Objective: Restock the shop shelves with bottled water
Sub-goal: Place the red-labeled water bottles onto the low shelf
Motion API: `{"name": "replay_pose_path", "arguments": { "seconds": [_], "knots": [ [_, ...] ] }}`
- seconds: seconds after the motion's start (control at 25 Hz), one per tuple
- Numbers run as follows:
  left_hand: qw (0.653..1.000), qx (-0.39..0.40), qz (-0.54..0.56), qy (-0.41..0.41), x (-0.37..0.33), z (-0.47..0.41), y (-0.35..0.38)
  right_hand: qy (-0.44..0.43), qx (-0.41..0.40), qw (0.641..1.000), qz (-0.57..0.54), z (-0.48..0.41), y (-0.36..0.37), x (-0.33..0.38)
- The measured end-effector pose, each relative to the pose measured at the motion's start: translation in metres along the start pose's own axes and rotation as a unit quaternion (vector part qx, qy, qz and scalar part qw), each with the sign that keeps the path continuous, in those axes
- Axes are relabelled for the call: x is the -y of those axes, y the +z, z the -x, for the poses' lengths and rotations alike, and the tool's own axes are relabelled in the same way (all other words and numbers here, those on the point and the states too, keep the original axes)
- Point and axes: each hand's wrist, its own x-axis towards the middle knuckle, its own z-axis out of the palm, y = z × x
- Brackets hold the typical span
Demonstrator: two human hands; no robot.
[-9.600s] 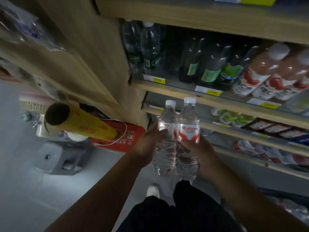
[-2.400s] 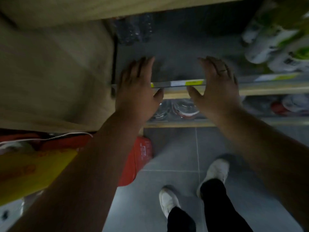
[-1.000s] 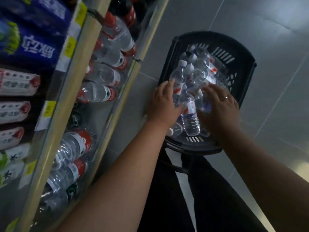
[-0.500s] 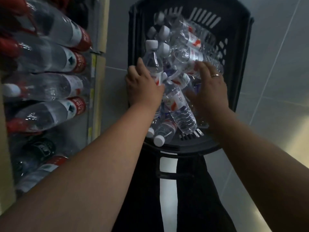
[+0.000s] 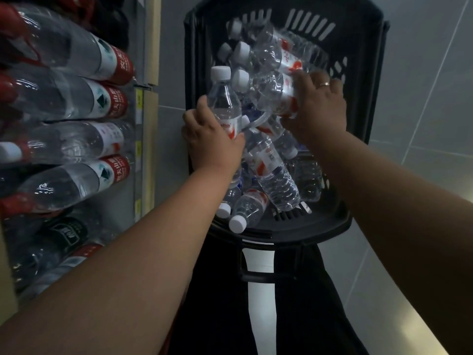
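Along the left edge, big red-labelled shelf bottles (image 5: 76, 103) are lying in rows behind the pale shelf rail (image 5: 149, 103), and nothing there is being touched. Just right of the rail, the left hand (image 5: 210, 142) is coming up out of the black basket (image 5: 368, 73). Half a second ago it was down among the heap, and now it is gripping a small water bottle (image 5: 225, 106) and holding it upright, white cap clear above the pile. Its thumb (image 5: 202, 108) is pressing the bottle's left side while the other fingers are curling round the labelled lower body, so the bottle is sitting deep in the palm rather than at the fingertips. Further right, the right hand (image 5: 317, 108), which was also low among the bottles, is now lifting a second bottle (image 5: 271, 93). That one is lying sideways, cap pointing left toward the first, and the fingers are clamping over its label and base end. Below both hands, loose bottles (image 5: 273, 175) are filling the near half of the basket. I am judging this as a fresh pair coming up for the shelves, with plenty of stock waiting. The sideways bottle is probably needing a turn upright before it is going onto a shelf.
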Motion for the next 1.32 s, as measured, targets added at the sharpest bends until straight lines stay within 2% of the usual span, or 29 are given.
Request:
{"name": "replay_pose_path", "arguments": {
  "seconds": [0.24, 0.36, 0.52, 0.68, 0.8, 0.92, 1.04, 1.16, 1.32],
  "knots": [
    [0.999, 0.008, 0.008, -0.044, -0.005, -0.003, -0.001, -0.004, 0.055, 0.997, -0.056, -0.009, -0.016, -0.001],
    [0.999, 0.008, 0.018, -0.028, -0.01, -0.001, -0.003, 0.007, 0.101, 0.988, -0.113, -0.003, -0.024, -0.002],
    [0.994, 0.033, 0.101, -0.031, -0.009, 0.002, -0.009, 0.087, 0.186, 0.916, -0.343, 0.023, -0.004, -0.008],
    [0.969, 0.135, 0.202, -0.034, 0.001, -0.001, -0.031, 0.094, 0.207, 0.89, -0.395, 0.045, 0.007, -0.016],
    [0.935, 0.197, 0.29, -0.057, -0.001, 0.002, -0.037, 0.093, 0.232, 0.856, -0.452, 0.061, 0.005, -0.022],
    [0.875, 0.234, 0.411, -0.107, -0.008, 0.007, -0.041, 0.084, 0.216, 0.833, -0.502, 0.076, 0.002, -0.021],
    [0.824, 0.267, 0.472, -0.166, -0.017, 0.021, -0.044, 0.082, 0.186, 0.828, -0.522, 0.088, -0.009, -0.016],
    [0.82, 0.262, 0.473, -0.187, -0.026, 0.035, -0.052, 0.088, 0.163, 0.832, -0.522, 0.101, -0.022, -0.007],
    [0.84, 0.265, 0.449, -0.152, -0.041, 0.051, -0.086, 0.094, 0.134, 0.813, -0.559, 0.122, -0.051, 0.013]
  ]
}}
